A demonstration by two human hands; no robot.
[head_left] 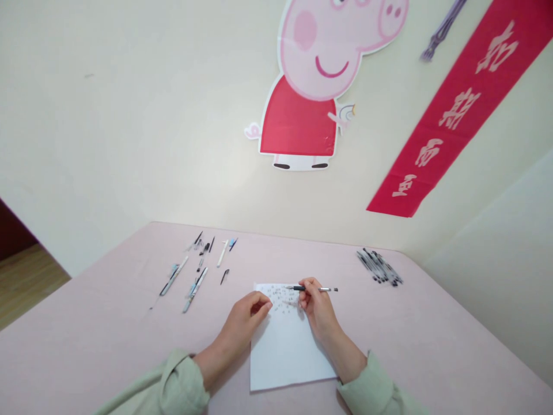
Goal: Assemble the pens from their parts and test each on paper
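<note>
The pen [297, 288] was in the right hand [318, 308], above the upper part of the white paper [289, 351]. It was probably light and stiff, with a smooth barrel that could turn or slip a little between dry fingers. The best place to take hold seemed to be the middle of the barrel, away from the thin tip, which was perhaps the most fragile part. The right hand did so: thumb and fingers were clamped around the pen, which lay almost level, its tip toward the left hand [248, 317]. The right wrist was close to the paper's right edge. The left hand was bent over the left edge, its thumb and fingertips drawn together near the small grey specks [277, 293]; whether it pinched something, one could not tell.
</note>
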